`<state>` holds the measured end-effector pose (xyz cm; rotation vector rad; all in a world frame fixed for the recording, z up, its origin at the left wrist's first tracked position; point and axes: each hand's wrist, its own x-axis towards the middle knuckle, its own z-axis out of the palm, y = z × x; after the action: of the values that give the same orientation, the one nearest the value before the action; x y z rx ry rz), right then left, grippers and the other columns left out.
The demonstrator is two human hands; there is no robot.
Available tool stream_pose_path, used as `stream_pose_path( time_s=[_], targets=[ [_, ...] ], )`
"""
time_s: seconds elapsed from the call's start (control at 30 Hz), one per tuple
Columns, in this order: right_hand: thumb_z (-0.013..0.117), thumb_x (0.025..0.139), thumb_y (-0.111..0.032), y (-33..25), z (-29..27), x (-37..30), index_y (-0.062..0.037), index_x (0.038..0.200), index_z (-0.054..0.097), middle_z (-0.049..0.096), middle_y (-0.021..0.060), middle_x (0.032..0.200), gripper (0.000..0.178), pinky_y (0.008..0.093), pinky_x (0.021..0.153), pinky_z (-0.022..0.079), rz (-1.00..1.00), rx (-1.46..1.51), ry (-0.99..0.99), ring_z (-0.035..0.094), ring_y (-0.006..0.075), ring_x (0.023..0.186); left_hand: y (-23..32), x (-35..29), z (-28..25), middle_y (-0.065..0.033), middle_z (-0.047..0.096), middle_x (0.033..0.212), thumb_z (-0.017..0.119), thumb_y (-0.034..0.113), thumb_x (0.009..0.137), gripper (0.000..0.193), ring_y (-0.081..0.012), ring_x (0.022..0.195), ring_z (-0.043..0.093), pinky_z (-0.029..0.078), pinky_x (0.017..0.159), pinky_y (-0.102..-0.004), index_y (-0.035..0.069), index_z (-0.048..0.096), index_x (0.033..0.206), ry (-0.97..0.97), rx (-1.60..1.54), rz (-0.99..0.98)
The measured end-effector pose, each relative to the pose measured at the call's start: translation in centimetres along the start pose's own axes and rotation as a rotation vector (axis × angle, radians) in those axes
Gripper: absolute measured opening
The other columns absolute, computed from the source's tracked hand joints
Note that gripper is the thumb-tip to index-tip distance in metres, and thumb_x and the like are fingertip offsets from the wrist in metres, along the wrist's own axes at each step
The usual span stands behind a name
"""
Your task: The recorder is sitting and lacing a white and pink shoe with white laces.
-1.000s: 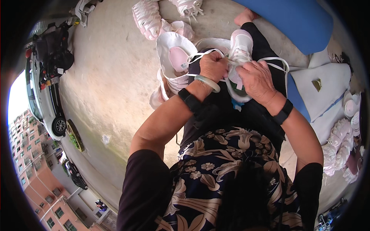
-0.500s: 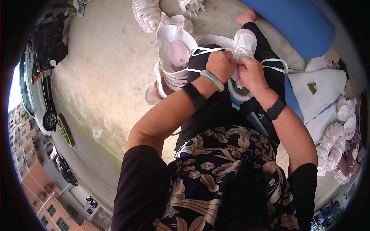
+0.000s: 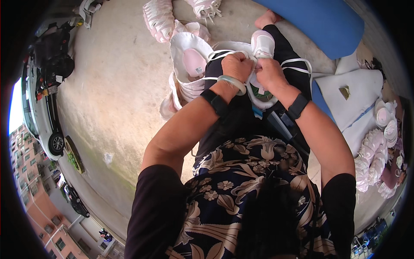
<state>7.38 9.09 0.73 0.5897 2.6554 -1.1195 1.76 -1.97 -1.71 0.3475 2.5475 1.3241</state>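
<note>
A white and pink sneaker [image 3: 263,43] rests on my lap, toe pointing away from me. Over its lacing area my two closed hands nearly meet. My left hand [image 3: 237,67], with a pale bangle at the wrist, grips the white shoelace [image 3: 217,55], whose loop hangs out to the left. My right hand [image 3: 271,74] is closed on the lace too, and another loop spreads to the right over my dark trouser leg. The fingertips and the exact lace ends are hidden between the hands. Green and pink show inside the shoe opening just below them.
Nested white and pink shoe uppers [image 3: 192,60] stand close by on the left, with more stacked shoe pieces [image 3: 158,21] beyond. To the right lie a white sheet [image 3: 351,93], a blue board [image 3: 323,26] and piled shoe parts [image 3: 371,155]. A dark device [image 3: 282,125] sits on my lap.
Both hands stay closed over the shoe's lacing; my right hand's fingers have turned inward, closer to the left. The whole view has shifted slightly.
</note>
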Motion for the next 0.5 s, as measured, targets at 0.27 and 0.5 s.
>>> stream_pose_path(
  time_s=[0.27,0.5],
  targets=[
    [0.056,0.07,-0.012,-1.1,-1.1,-1.6,-0.0027,0.082,0.062,0.063,0.0174,0.08,0.016,0.0415,0.068,0.05,-0.071,-0.303,0.016,0.062,0.0329,0.079,1.9,0.1,-0.9,-0.0045,0.049,0.05,0.055,0.008,0.077,0.016,-0.011,0.037,0.043,0.032,0.034,-0.0257,0.0,0.054,0.064,0.037,-0.425,-0.438],
    [0.05,0.068,-0.002,1.3,-4.0,-5.5,0.0006,0.075,0.055,0.058,0.0218,0.068,0.009,0.0458,0.062,0.046,-0.439,-0.324,0.028,0.059,0.0375,0.071,2.5,0.0,-2.7,-0.0067,0.049,0.053,0.054,0.005,0.077,0.012,-0.0124,0.036,0.043,0.03,0.031,-0.0254,0.0,0.051,0.067,0.116,-0.633,-0.458]
  ],
)
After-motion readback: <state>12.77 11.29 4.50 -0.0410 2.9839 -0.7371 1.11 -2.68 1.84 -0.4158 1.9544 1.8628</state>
